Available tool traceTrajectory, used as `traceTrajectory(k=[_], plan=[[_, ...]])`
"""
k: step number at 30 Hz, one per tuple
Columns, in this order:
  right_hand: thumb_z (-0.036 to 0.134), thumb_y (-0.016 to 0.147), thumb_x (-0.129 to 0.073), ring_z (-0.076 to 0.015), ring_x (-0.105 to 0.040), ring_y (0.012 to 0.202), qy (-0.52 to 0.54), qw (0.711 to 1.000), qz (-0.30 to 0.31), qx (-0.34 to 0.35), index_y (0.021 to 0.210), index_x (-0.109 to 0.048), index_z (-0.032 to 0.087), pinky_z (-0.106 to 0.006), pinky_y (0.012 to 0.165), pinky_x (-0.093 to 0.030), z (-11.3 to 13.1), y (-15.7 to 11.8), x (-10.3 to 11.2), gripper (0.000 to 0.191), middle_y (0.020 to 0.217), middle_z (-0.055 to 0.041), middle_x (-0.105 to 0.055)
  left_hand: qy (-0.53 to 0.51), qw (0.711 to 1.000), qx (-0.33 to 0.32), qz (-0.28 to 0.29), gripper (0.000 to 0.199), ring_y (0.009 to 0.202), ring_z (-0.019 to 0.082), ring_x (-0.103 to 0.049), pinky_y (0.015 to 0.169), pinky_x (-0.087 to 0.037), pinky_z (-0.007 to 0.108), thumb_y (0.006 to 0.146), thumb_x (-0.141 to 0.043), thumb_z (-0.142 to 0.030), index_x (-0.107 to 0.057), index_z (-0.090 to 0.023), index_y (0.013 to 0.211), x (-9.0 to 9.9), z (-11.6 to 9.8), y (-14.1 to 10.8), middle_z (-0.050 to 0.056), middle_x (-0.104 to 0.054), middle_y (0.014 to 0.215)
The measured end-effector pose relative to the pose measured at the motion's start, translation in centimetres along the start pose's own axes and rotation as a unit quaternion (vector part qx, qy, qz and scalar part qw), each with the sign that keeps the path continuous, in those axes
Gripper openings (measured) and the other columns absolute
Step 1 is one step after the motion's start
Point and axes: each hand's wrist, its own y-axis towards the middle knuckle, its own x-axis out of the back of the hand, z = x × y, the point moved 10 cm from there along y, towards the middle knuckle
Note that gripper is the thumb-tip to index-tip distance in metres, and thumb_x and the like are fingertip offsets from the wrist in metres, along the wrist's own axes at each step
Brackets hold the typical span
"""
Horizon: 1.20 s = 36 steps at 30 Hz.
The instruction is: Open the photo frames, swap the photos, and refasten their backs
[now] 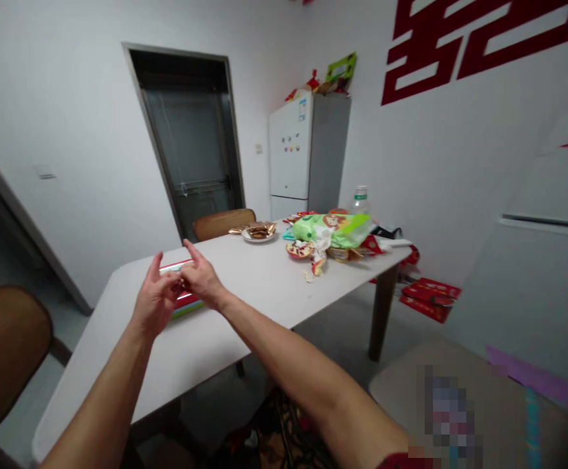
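Observation:
My left hand (153, 298) and my right hand (202, 279) meet above the near-left part of the white table (255, 286). One digit of each hand sticks up while the other fingers curl inward and press together. Whatever they pinch between them is too small and blurred to make out. Just behind and below the hands lies a flat red and green box or packet (189, 307) with a pale, shiny upper edge. The hands cover much of it, so its kind is unclear.
A plate (258, 238) of brown-wrapped items sits near the far edge. To its right are a green snack bag (333, 228), an opened pomegranate (299, 250), crumpled tissue and a plastic bottle (360, 200). Wooden chairs (8, 358) stand at the left and behind; a fridge (291, 150) fills the corner.

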Motion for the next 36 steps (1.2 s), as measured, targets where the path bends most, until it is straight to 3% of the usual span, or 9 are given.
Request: traceTrajectory(k=[3, 6, 13, 16, 20, 22, 24, 29, 36], plan=[[0.007, 0.065, -0.046, -0.0031, -0.029, 0.04, 0.01, 0.988, 0.106, 0.111, 0.131, -0.022, 0.028, -0.013, 0.042, -0.029, 5.0, -1.3, -3.2, 0.073, 0.045, 0.0134, -0.036, -0.02, 0.994, -0.076, 0.074, 0.066, 0.049, 0.009, -0.045, 0.052, -0.038, 0.02, 0.061, -0.048, -0.002, -0.035, -0.028, 0.12, -2.9, -5.1, -1.5, -0.007, -0.045, 0.054], [0.01, 0.063, -0.046, -0.0038, -0.03, 0.041, 0.01, 0.983, 0.129, 0.129, 0.133, -0.018, 0.026, -0.015, 0.042, -0.029, 6.6, -2.6, -4.2, 0.077, 0.048, 0.0121, -0.037, -0.023, 0.991, -0.09, 0.096, 0.071, 0.049, 0.007, -0.042, 0.051, -0.035, 0.019, 0.061, -0.048, -0.003, -0.03, -0.028, 0.125, -3.5, -6.4, -2.8, -0.008, -0.043, 0.054], [0.012, 0.06, -0.045, -0.0037, -0.029, 0.039, 0.014, 0.992, 0.112, 0.049, 0.133, -0.017, 0.017, -0.016, 0.039, -0.026, 1.9, -2.7, -3.9, 0.078, 0.046, 0.0124, -0.038, -0.037, 0.997, -0.036, 0.062, 0.074, 0.05, 0.005, -0.041, 0.053, -0.033, 0.019, 0.058, -0.054, -0.008, -0.028, -0.023, 0.126, -0.3, -2.6, -3.0, -0.01, -0.044, 0.056], [0.016, 0.061, -0.047, -0.0034, -0.026, 0.035, 0.028, 0.995, 0.098, 0.011, 0.127, -0.028, 0.015, -0.016, 0.036, -0.022, 0.0, -2.2, -3.7, 0.069, 0.042, 0.013, -0.035, -0.041, 0.998, -0.025, 0.029, 0.076, 0.049, 0.005, -0.042, 0.054, -0.033, 0.019, 0.057, -0.057, -0.01, -0.026, -0.022, 0.126, 1.1, -1.7, -2.9, -0.01, -0.045, 0.055], [0.035, 0.067, -0.047, -0.0039, -0.029, 0.031, 0.011, 0.998, 0.025, -0.049, 0.085, -0.057, 0.012, -0.018, 0.032, -0.02, -1.7, -0.9, -2.5, 0.031, 0.039, 0.0087, -0.038, -0.042, 0.998, 0.01, -0.049, 0.054, 0.05, 0.007, -0.048, 0.054, -0.036, 0.02, 0.061, -0.062, -0.024, -0.042, -0.016, 0.11, 3.0, -0.9, -2.3, -0.005, -0.054, 0.058], [0.046, 0.069, -0.044, -0.0043, -0.032, 0.03, -0.01, 0.996, -0.026, -0.079, 0.063, -0.054, 0.014, -0.018, 0.031, -0.021, -2.2, -0.2, -1.7, 0.034, 0.039, 0.0058, -0.041, -0.038, 0.996, 0.04, -0.073, 0.033, 0.047, 0.007, -0.049, 0.05, -0.036, 0.02, 0.066, -0.058, -0.039, -0.051, -0.014, 0.086, 3.7, -0.5, -1.8, -0.002, -0.055, 0.055], [0.055, 0.071, -0.039, -0.004, -0.029, 0.027, -0.041, 0.991, -0.047, -0.116, 0.051, -0.046, 0.016, -0.018, 0.03, -0.02, -2.7, 0.3, -1.5, 0.044, 0.035, 0.0057, -0.038, -0.031, 0.994, 0.066, -0.082, 0.04, 0.039, 0.007, -0.045, 0.043, -0.032, 0.019, 0.07, -0.048, -0.054, -0.049, -0.014, 0.063, 4.0, -0.1, -1.3, -0.001, -0.052, 0.047], [0.068, 0.071, -0.027, -0.0045, -0.022, 0.024, -0.109, 0.978, 0.02, -0.18, 0.044, -0.034, 0.019, -0.018, 0.028, -0.013, -3.9, 0.8, -3.2, 0.056, 0.028, 0.0072, -0.027, -0.003, 0.99, 0.124, -0.07, 0.063, 0.025, 0.005, -0.03, 0.032, -0.013, 0.017, 0.07, -0.022, -0.071, -0.037, -0.017, 0.039, 4.1, 0.5, -0.5, -0.001, -0.038, 0.028], [0.072, 0.069, -0.016, -0.0054, -0.022, 0.025, -0.202, 0.957, 0.054, -0.199, 0.044, -0.032, 0.02, -0.019, 0.03, -0.015, -6.8, 1.4, -3.9, 0.06, 0.028, 0.0062, -0.028, 0.022, 0.983, 0.164, -0.085, 0.067, 0.021, 0.004, -0.025, 0.03, -0.011, 0.017, 0.072, -0.016, -0.07, -0.036, -0.017, 0.036, 5.6, 1.4, -1.0, -0.001, -0.036, 0.026]])
